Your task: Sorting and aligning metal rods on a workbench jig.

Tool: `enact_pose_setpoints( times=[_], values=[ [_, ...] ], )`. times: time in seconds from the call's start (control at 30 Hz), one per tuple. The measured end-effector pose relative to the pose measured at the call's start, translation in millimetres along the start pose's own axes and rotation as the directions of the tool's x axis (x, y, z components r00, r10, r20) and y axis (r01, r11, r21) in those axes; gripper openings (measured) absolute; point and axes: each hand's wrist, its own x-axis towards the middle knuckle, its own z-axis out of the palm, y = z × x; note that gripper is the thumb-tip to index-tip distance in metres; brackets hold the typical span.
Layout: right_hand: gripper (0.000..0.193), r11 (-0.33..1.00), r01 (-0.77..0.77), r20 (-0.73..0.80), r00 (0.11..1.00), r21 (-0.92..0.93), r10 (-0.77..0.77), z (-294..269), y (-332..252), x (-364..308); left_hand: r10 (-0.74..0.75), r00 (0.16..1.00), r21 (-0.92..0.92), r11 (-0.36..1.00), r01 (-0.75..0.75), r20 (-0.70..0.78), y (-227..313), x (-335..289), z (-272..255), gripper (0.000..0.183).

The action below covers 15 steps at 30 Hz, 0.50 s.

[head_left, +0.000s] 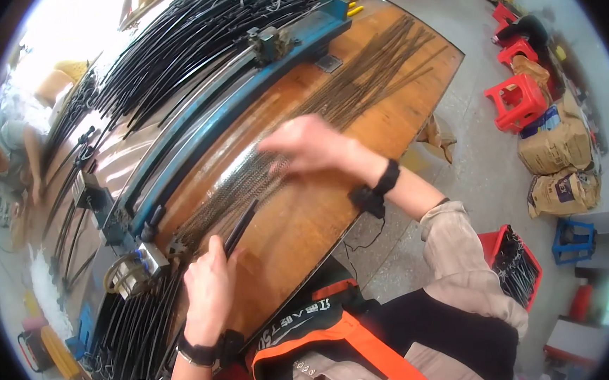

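My left hand [209, 288] is closed around a black tube [242, 224], whose upper end sticks out past my thumb over the wooden table [287, 240]. Over the middle of a long spread of thin, brownish-grey metal rods [374, 72] is my right hand [310, 146]. Its fingers bend down toward the rods and are smeared by motion, so whether they grip any is unclear. The rods lie lengthwise along the table, beside a long blue metal rail [218, 115]. A metal clamp-like fixture [134, 272] stands at the rail's near end, left of my left hand.
Many black cables [169, 65] lie beyond the rail, and more black cables [135, 343] hang at the lower left. Another person [16, 161] is at the far left. Red stools [517, 101], paper sacks [559, 151] and a red crate [515, 267] stand on the right.
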Motion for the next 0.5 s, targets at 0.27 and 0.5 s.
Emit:
enact_pose_setpoints(
  times=[0.27, 0.5],
  values=[
    [0.026, 0.997, -0.031, 0.219, 0.976, 0.064, 0.016, 34, -80, 18, -0.112, 0.991, 0.027, 0.994, 0.110, 0.067, -41, -69, 13, 0.037],
    [0.019, 0.995, -0.096, 0.428, 0.898, -0.036, 0.102, 61, -104, -2, -0.176, 0.981, -0.041, 0.983, 0.179, 0.081, -65, -114, 23, 0.036]
  ],
)
